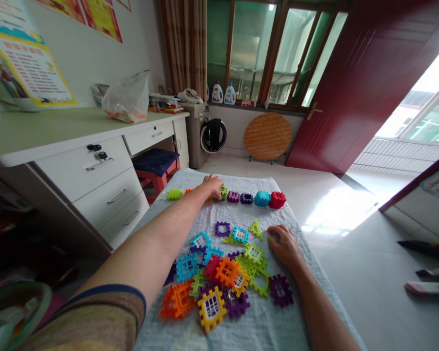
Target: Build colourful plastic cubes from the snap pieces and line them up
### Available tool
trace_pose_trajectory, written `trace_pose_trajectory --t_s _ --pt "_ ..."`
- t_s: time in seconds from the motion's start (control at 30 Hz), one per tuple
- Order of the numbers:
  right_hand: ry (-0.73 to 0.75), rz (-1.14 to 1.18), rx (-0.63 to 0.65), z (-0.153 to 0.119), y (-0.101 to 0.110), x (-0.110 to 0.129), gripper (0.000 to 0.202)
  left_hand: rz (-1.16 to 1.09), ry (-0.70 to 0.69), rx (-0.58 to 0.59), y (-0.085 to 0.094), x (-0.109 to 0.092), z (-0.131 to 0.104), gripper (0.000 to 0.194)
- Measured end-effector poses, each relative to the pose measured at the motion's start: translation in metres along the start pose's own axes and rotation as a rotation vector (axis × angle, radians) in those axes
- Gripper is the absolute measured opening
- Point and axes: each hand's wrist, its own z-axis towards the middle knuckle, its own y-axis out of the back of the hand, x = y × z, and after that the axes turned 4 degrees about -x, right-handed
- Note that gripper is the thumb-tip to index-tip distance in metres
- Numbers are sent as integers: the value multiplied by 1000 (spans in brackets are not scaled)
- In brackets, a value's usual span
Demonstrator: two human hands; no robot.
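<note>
My left hand (214, 185) reaches to the far row of toothed plastic building blocks. Its fingers close round a green block (223, 192) there, partly hidden by the hand. To its right stand a purple block (233, 196), a dark purple one (246, 198), a blue stack (262, 198) and a red stack (277, 200). A light green block (174, 194) sits at the row's left end. My right hand (284, 245) rests on the cloth with fingers apart and nothing visible in it. Beside it lies a green triangular piece (255, 229). A loose pile includes an orange piece (228, 272) and a yellow window piece (211, 308).
A pale blue cloth (267, 331) covers the table. Left stands a desk (69, 131) with drawers, a plastic bag (128, 97) on top and a stool (156, 162) beside it. Farther back are a washing machine (197, 136), a round wooden tabletop (268, 136) and a red door (351, 87).
</note>
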Motion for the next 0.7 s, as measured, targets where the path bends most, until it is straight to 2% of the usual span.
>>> trace_pose_trajectory --t_s 0.17,0.3,0.37,0.43,0.53,0.63,0.7 --pt "-3 0 -3 0 0 1 28 9 24 -10 3 -2 -2 57" --pt "-6 -2 -1 0 1 1 29 3 30 -16 9 -3 -7 74" --pt "-5 -5 5 0 1 1 29 -19 25 -55 16 -1 -13 82" --pt "-5 -7 7 0 2 1 29 -71 20 -157 26 5 -23 81" --pt "-5 -10 3 0 2 1 28 -187 69 -411 40 17 -50 65" --pt "2 -21 -1 1 1 1 27 -305 138 -607 48 28 -93 48" --pt "5 -29 0 1 1 1 27 -371 149 -658 47 32 -126 41"
